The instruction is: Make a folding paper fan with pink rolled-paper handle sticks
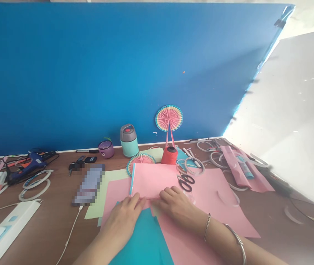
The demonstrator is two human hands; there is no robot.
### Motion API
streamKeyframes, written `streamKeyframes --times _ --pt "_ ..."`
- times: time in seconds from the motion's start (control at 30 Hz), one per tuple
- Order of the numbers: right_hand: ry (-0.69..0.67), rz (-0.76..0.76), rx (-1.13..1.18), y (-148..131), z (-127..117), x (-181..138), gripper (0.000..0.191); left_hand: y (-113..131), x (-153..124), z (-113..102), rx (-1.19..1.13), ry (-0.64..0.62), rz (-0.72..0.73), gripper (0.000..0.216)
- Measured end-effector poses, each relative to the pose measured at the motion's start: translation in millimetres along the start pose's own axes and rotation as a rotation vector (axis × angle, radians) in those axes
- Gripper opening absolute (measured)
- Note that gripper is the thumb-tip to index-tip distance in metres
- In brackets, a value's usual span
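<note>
We have both hands down on a pink sheet (155,178), which lies in front of us with a blue strip along its left edge; we take it as the centre of our clock. Our left hand (125,215) is at seven to eight o'clock and our right hand (176,204) between four and five, fingertips on the sheet's near edge. Our hands are close together with a small gap between them; we cannot tell whether the fingers pinch the paper or only press it. Two silver bracelets circle our right forearm.

Toward six, we see a blue sheet (146,239) partly under our left hand. A larger pink sheet (223,209) spreads out at four. Black-handled scissors (187,183) lie at three, just beside the centre sheet.

At one, we have a red thread cone (169,156) with the two pink sticks of an upright round paper fan (169,117) reaching down to it. A second fan (141,159) sits at eleven, partly hidden by our sheet, and a mint flask (129,141) stands beyond it. A purple pot (106,149) is at ten, and a phone (89,184) lies at nine.
</note>
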State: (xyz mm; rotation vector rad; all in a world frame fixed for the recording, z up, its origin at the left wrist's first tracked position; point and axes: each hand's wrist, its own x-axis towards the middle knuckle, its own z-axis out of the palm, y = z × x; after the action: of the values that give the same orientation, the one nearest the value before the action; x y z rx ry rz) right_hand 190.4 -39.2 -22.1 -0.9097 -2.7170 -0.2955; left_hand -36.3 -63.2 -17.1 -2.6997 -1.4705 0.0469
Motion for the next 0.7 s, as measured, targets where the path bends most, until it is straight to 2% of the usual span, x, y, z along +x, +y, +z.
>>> streamKeyframes --times 0.37,0.7 --pt "-0.059 0.015 -0.014 -0.4 -2.6 1.7 0.028 1.4 2.3 0.4 -0.012 0.008 0.004 0.063" --pt "-0.013 0.064 -0.013 -2.0 3.0 -1.3 0.014 7.3 0.9 -1.5 0.067 -0.013 -0.008 0.057"
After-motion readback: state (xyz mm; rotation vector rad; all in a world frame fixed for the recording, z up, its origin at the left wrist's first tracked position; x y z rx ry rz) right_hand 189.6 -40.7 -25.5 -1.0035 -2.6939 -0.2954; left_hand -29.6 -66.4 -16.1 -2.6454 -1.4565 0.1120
